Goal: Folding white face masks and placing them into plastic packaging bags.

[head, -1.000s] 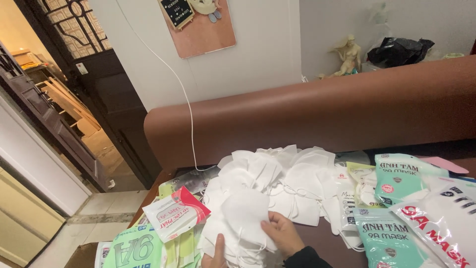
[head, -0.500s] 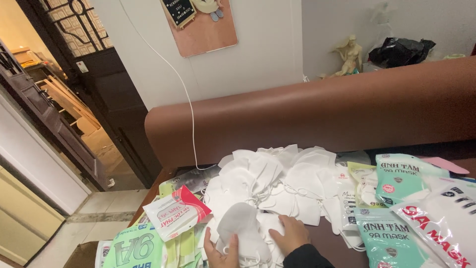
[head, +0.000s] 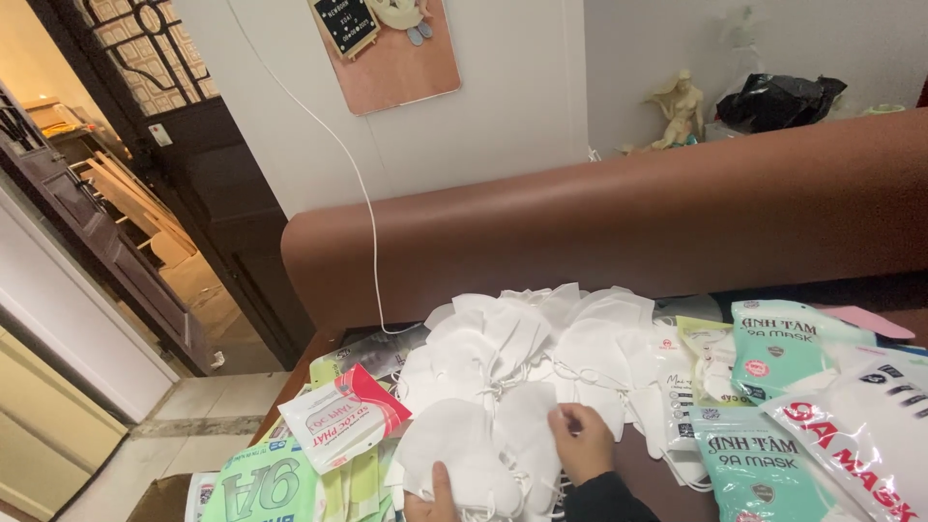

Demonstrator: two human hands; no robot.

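White fabric fills the head view: a heap of loose face masks (head: 541, 348) spreads over the dark tabletop (head: 646, 462), with the brown padded sofa back (head: 628, 217) behind it. My left hand (head: 432, 501) sits at the bottom edge under a folded white mask (head: 454, 454), its grip closed on that mask's lower rim (only a thumb and part of the palm show). My right hand (head: 582, 442) lies just beside it, fingers pinched on what I take to be a thin ear loop at the mask's right side. Sealed teal mask packets (head: 773, 348) lie to the right, and a red-and-white packet (head: 338, 418) and a green packet (head: 256, 483) to the left. As I judge it, the loops in the heap are tangled, so lifting this mask could drag neighbours along or off the tabletop edge. Against half a second ago, the right hand has shifted from on top of the mask to its side.
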